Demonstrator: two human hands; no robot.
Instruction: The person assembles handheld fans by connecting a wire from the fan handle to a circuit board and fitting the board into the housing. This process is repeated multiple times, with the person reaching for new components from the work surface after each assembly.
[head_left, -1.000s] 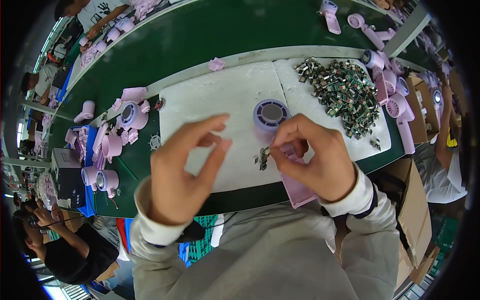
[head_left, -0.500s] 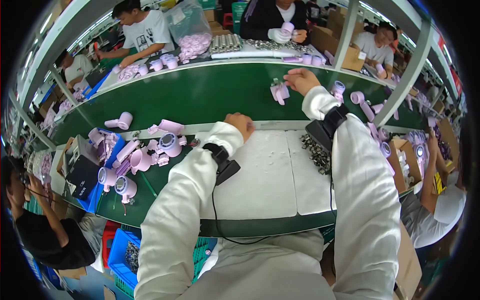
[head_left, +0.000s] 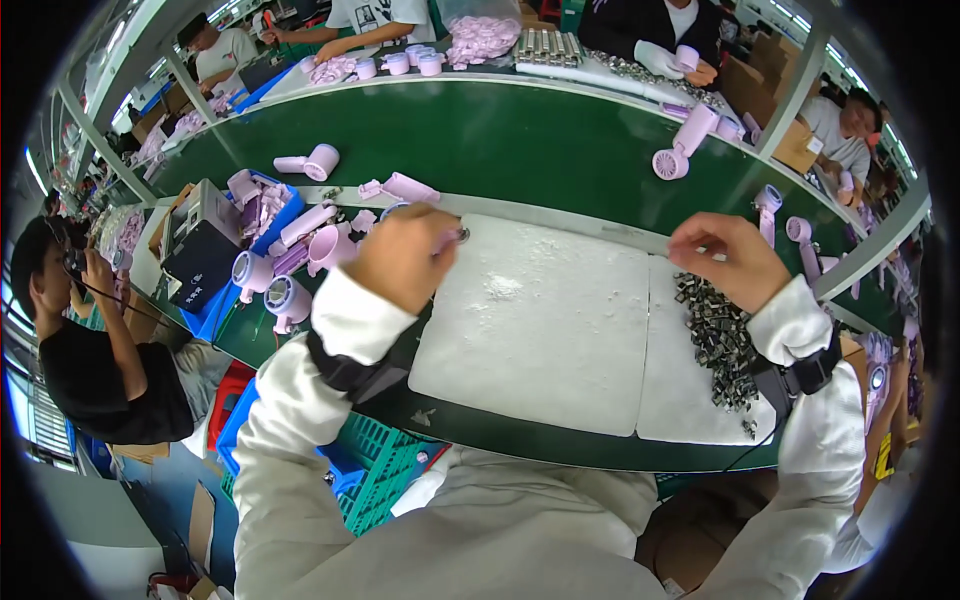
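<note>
- Head view: left of the frame's centre, the left hand [head_left: 405, 258] curls just beside a lilac housing [head_left: 330, 248]; whether it grips anything, I cannot tell.
- Right of centre, well apart from it, the right hand [head_left: 735, 258] bends its fingers toward the thumb; its hold is unclear.
- Near it, small circuit boards [head_left: 720, 345] lie heaped on a white sheet [head_left: 670, 375]; likely light, stiff, fragile, best pinched by their edges.
- The housing looks light, rigid, slightly slippery; grasp its round wall.

An assembly workshop is indicated: components [head_left: 722, 345] are heaped beside the right hand [head_left: 732, 260]. Beyond the left hand [head_left: 402, 260], workers [head_left: 385, 14] are seen.
</note>
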